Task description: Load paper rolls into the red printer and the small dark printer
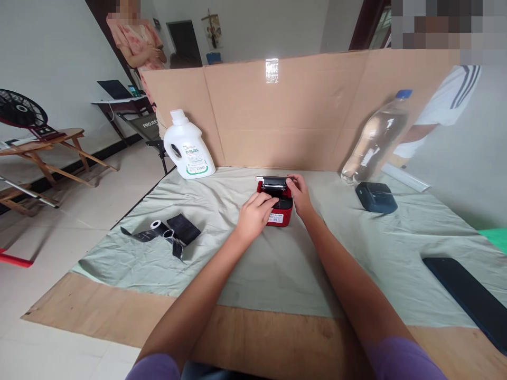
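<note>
A small red and black printer (282,217) stands on the cloth, its lid raised and a dark roller showing along the top. My left hand (253,215) reaches over its front, fingers bent together at the black inner part; what they pinch, if anything, is hidden. At the printer's right side, my right hand (300,196) is closed on the edge near the raised lid, fingertips at the end of the roller. To the left lie a black ribbon roll (159,227) with a white core and a second loosened roll (169,235) with a dark strip.
A white detergent bottle (189,150) and a large clear bottle (376,140) stand before a cardboard screen (277,111). A dark box-shaped device (376,198) sits at right, with a black phone (465,295) nearer me. Two people are behind the screen. A fan (22,109) rests on a stool at left.
</note>
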`<state>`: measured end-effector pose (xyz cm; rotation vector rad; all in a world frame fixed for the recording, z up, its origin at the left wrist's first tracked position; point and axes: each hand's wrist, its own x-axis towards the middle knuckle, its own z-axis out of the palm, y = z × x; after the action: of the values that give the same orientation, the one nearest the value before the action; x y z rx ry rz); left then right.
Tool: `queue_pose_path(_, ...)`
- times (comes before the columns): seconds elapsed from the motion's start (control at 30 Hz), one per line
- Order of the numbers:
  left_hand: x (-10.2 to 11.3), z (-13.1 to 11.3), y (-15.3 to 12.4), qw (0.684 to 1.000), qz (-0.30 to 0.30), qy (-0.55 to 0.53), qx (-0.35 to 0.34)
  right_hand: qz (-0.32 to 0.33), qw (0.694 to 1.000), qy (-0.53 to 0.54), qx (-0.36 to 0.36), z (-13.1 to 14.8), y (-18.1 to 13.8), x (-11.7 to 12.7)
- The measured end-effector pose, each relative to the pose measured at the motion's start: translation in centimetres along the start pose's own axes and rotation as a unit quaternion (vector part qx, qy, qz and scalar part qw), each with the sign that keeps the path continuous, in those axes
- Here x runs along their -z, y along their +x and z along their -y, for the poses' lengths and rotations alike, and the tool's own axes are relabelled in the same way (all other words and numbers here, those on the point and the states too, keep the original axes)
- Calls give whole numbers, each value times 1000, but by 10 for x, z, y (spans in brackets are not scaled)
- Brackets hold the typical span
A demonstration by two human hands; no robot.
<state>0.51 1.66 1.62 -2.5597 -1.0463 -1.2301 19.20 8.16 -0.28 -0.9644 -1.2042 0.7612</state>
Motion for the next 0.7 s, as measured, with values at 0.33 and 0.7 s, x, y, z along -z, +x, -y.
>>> queue_pose_path(0.33,3,-6,21,987,-61,-102,108,-3,999,37,-35,6,0,-4)
queue_pose_path(0.7,16,0,15,995,2,-96,-26,0,999,23,-30,10,-1,-2)
